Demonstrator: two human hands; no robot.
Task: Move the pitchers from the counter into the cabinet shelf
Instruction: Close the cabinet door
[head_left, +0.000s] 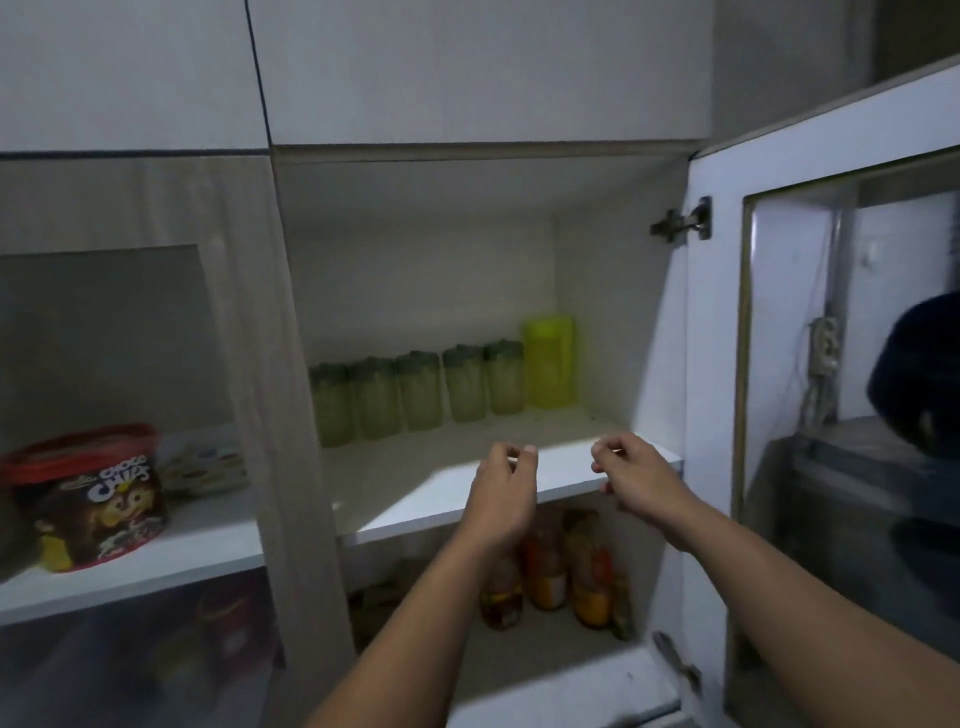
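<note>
A bright yellow-green pitcher (549, 361) stands upright at the back right of the cabinet shelf (431, 499). Left of it runs a row of several pale green lidded pitchers (415, 392) along the back wall. My left hand (503, 491) hovers over the shelf's front edge, fingers loosely curled, holding nothing. My right hand (631, 475) is beside it near the shelf's right front corner, fingers also curled and empty. Both hands are in front of the pitchers and apart from them. The counter is out of view.
The cabinet door (779, 322) with a glass pane stands open on the right. Bottles (550, 571) fill the shelf below. In the left compartment sit a red-lidded Choco Chips tub (91, 501) and a pale box (205, 462). A person's dark sleeve (919, 374) shows through the glass.
</note>
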